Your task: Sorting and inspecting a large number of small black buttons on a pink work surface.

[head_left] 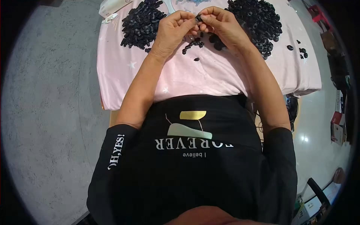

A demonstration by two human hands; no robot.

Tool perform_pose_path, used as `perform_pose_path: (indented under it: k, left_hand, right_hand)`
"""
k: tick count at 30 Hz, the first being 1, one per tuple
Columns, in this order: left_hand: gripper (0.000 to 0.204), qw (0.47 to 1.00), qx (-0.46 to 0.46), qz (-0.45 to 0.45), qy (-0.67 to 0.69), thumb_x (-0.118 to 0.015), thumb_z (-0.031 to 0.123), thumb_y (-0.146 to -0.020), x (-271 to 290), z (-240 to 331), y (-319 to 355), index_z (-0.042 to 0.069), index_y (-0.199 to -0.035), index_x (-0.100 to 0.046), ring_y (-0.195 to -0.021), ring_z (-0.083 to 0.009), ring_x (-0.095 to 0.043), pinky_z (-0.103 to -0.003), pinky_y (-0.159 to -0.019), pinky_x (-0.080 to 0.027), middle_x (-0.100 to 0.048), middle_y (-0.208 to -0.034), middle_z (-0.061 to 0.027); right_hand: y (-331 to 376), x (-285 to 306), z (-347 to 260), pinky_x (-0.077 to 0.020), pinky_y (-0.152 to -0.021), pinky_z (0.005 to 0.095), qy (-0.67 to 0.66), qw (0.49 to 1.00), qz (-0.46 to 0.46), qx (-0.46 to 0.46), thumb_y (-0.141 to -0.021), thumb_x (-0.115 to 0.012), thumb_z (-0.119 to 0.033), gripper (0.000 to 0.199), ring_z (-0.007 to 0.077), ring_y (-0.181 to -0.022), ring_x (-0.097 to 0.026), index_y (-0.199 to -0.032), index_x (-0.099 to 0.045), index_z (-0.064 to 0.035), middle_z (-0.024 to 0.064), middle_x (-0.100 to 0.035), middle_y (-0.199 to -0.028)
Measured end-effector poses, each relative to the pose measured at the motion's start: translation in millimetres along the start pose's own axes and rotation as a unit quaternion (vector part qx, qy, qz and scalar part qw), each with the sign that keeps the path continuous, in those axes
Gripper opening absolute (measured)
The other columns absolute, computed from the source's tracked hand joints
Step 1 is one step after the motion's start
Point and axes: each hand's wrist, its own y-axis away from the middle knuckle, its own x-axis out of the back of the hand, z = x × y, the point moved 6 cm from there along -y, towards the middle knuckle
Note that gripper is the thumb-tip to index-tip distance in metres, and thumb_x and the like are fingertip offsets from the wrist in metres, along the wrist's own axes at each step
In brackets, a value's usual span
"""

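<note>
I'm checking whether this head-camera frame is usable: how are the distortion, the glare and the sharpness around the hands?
Head view: strong fisheye bend, the pink cloth edges curve and dark corners frame the picture; glare only as a bright spot on the shiny floor at right; light even and soft; left hand and right hand fairly sharp, the small black part between them too small for detail.

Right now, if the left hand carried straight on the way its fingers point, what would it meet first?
Probably the right hand: the left hand points at it, fingertips pinching one small black plastic part together.
</note>
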Motion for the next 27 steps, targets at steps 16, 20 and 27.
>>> perform_pose_path:
  k: [16, 20, 27]
  left_hand:
    - [0.028, 0.999, -0.013, -0.033, -0.034, -0.063, 0.009, -0.094, -5, 10, 4, -0.001, -0.120, -0.064, -0.079, -0.0074, -0.061, -0.020, -0.072, -0.051, -0.068, -0.095, -0.0037]
    - [0.024, 0.998, -0.042, -0.042, -0.027, -0.064, 0.008, -0.093, -9, 18, 3, -0.003, -0.114, -0.066, -0.079, -0.0081, -0.063, -0.020, -0.072, -0.052, -0.069, -0.090, -0.0045]
    - [0.026, 0.999, -0.033, -0.037, 0.003, -0.062, 0.006, -0.094, -10, 12, 4, -0.003, -0.119, -0.063, -0.082, -0.0080, -0.063, -0.019, -0.074, -0.053, -0.068, -0.092, -0.0045]
  right_hand:
    - [3, -4, -6, -0.0511, -0.072, 0.0179, 0.013, 0.998, -0.055, -0.002, -0.097, -0.061, -0.019, 0.025, 0.0045, -0.075, -0.061, -0.115, -0.056, -0.0035, 0.0003, -0.064, -0.087]
    - [4, -7, -7, -0.0500, -0.071, 0.0174, 0.038, 0.997, -0.065, 0.010, -0.097, -0.061, -0.020, 0.024, 0.0040, -0.074, -0.061, -0.115, -0.056, -0.0048, -0.0004, -0.064, -0.086]
    - [3, -5, -4, -0.0492, -0.069, 0.0174, 0.039, 0.998, -0.053, 0.001, -0.097, -0.061, -0.019, 0.024, 0.0044, -0.074, -0.060, -0.116, -0.056, -0.0047, -0.0004, -0.064, -0.085]
